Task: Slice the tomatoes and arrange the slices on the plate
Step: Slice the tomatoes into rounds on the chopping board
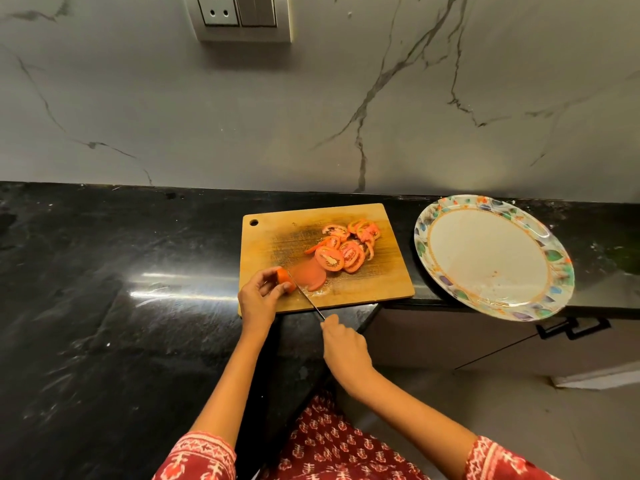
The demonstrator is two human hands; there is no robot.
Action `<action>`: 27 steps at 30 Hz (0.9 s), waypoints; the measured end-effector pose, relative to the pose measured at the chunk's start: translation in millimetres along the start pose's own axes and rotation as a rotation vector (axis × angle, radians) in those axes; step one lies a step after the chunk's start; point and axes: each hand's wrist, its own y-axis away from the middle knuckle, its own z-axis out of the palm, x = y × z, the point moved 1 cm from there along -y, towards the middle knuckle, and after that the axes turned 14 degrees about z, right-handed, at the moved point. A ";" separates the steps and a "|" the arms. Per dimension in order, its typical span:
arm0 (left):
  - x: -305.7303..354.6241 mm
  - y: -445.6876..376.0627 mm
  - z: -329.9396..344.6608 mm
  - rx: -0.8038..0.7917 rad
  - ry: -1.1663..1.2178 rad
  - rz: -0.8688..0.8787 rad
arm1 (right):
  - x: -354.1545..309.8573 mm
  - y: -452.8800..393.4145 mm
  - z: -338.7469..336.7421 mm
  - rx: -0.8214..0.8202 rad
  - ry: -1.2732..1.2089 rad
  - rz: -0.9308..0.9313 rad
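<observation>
The round plate (493,258), white with a leaf-patterned rim, holds no slices, only faint smears. It sits right of the wooden cutting board (277,230) and juts over the edge of the glossy black stone surface (104,271). Tomato slices (343,249) lie heaped on the scored board. The left hand (258,297) pinches the remaining tomato piece (285,277) in its grip; the right hand (344,348) curls around the knife (310,301), blade against the piece.

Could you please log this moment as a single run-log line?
left hand holds tomato piece | right hand cuts with knife | slices on board | plate without slices
</observation>
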 end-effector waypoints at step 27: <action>-1.0 -1.5 -1.9 -0.153 -0.154 0.124 | -37.7 -17.3 -36.2 -0.189 -0.356 0.098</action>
